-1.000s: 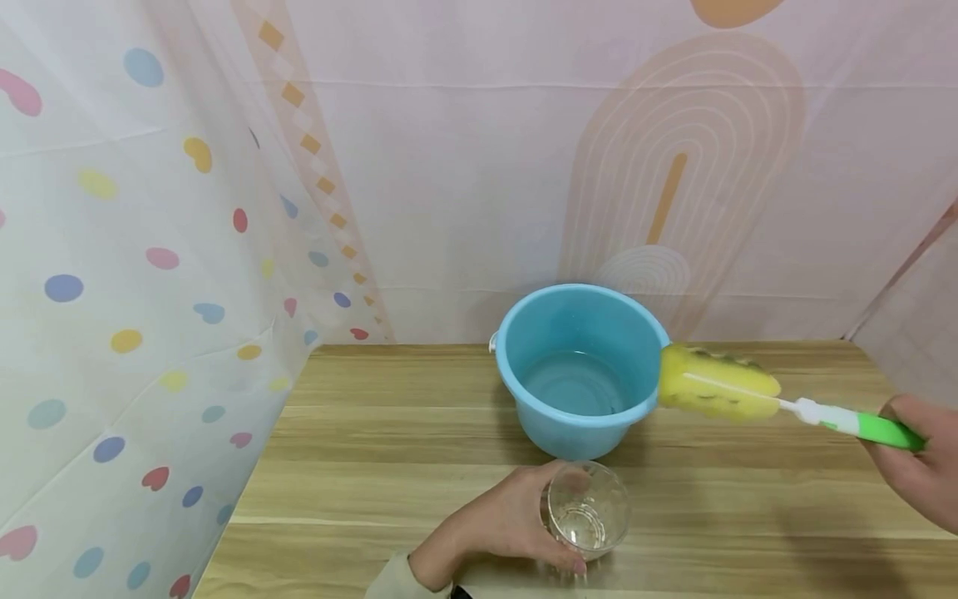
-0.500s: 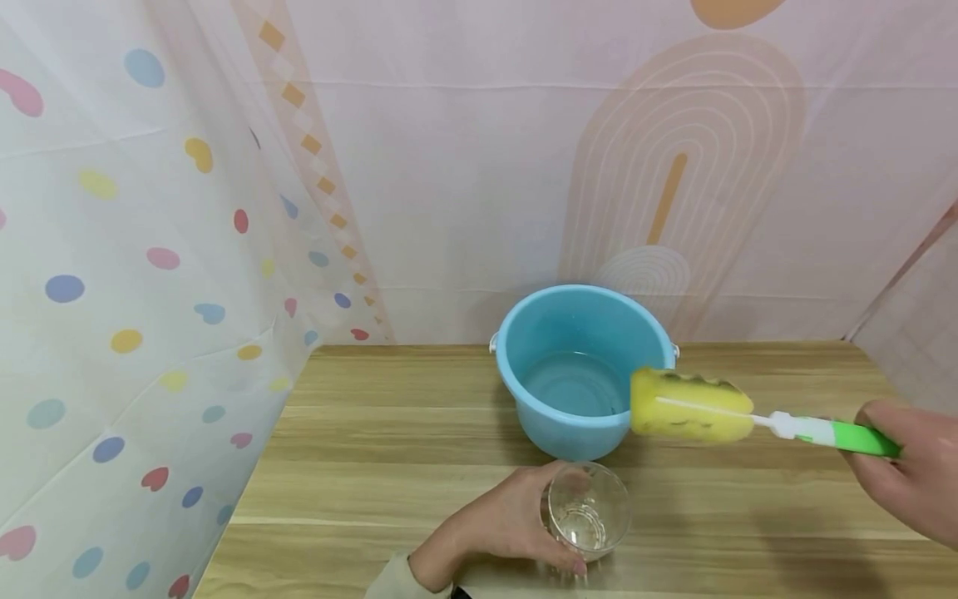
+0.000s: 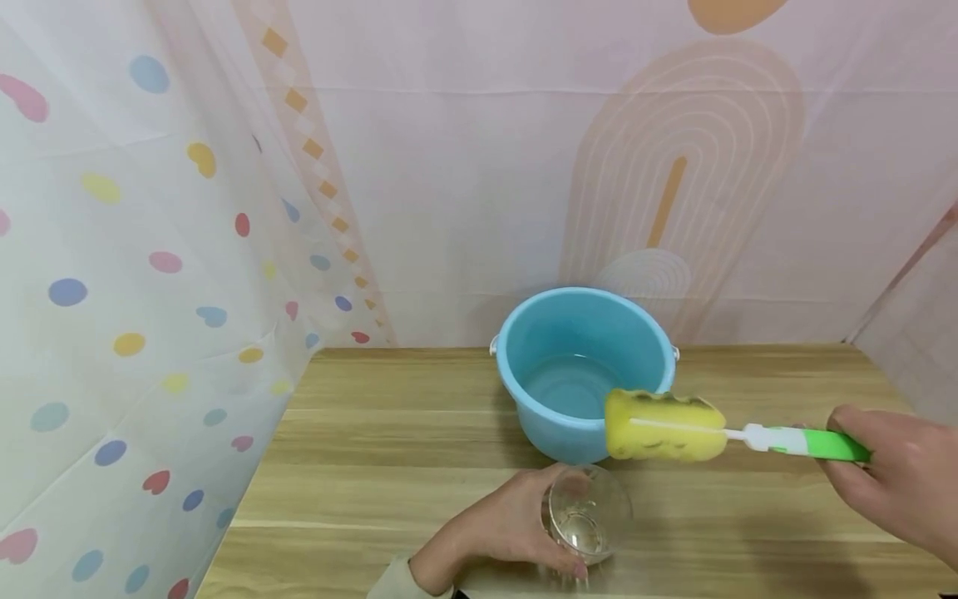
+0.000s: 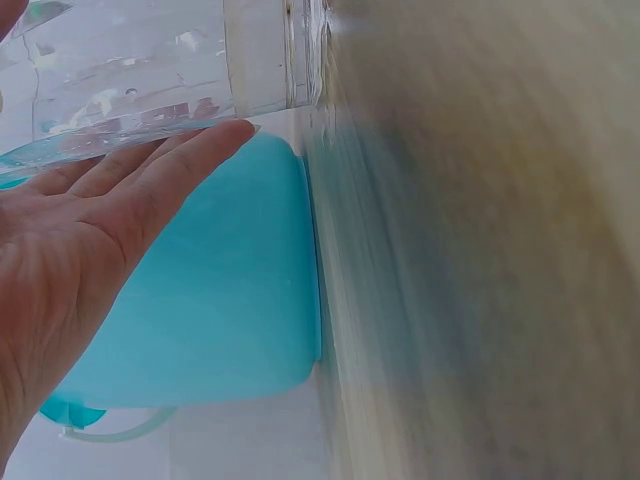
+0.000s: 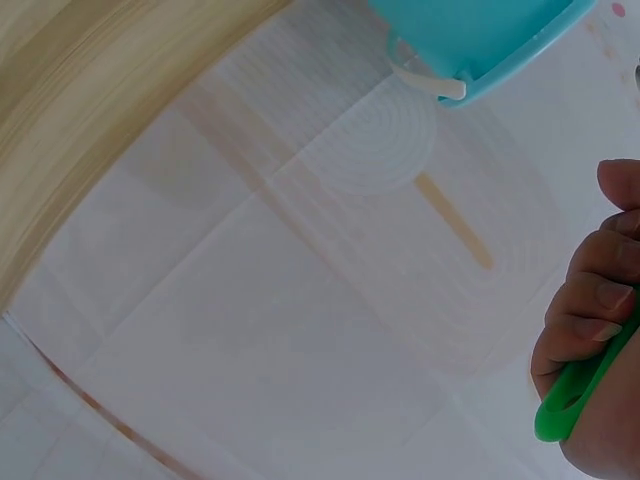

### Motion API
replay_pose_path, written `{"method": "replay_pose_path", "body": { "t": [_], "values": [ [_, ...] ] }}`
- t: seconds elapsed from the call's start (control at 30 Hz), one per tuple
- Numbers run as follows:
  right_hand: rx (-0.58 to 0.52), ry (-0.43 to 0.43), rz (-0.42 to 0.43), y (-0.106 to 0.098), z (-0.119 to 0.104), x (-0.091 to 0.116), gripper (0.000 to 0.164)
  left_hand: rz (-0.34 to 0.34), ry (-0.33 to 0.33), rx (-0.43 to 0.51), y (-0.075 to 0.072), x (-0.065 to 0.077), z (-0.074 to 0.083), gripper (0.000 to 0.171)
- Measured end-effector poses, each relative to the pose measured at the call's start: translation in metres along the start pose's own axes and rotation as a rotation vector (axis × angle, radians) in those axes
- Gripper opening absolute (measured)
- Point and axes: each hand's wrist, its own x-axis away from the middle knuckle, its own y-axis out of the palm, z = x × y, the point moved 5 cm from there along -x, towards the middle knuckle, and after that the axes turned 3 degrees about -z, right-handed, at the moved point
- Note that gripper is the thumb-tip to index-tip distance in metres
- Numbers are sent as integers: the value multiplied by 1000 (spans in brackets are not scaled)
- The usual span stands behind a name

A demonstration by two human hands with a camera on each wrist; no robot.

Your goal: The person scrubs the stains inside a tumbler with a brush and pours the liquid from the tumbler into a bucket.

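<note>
A sponge brush [image 3: 752,438] is held in the air over the counter [image 3: 374,466], its long axis lying nearly level across the head view, from the right hand [image 3: 898,474] toward the person's left. Its yellow sponge head [image 3: 664,426] points left and sits a touch higher in that view than the green handle [image 3: 834,446], whose tail end runs back into the palm. The right fingers are curled round this handle, packed side by side in the right wrist view. The sponge overlaps the near right rim of a light blue bucket [image 3: 557,433]; whether they touch I cannot tell. Nearer the person, a clear glass [image 3: 602,516] stands upright on the counter, mouth up, its axis crosswise to the brush. The left hand [image 3: 516,516] holds it from the left side, thumb on the near wall and fingers spread from it along the far wall, gripping the glass between them. The bucket stands upright just behind the glass, before a patterned cloth [image 3: 449,183].
</note>
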Motion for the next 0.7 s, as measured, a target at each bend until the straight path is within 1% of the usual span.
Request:
{"method": "replay_pose_path", "body": {
  "t": [0.13,0.23,0.33,0.5,0.63,0.7],
  "values": [
    [9,-11,-17,1,-6,-3,47,2,6,0,0,-1,0,85],
    [15,-2,-47,3,-6,-2,38,1,13,0,0,-1,1,85],
    [20,-4,-85,6,-6,-1,33,-1,19,5,-1,-1,1,84],
    [38,-66,-83,9,-9,-1,45,-9,33,31,-1,-1,3,86],
    [32,-116,-69,12,-13,-1,45,-9,49,39,0,0,3,88],
    [38,-130,-78,13,-15,-1,45,-6,57,39,0,-1,4,87]
  ]
}}
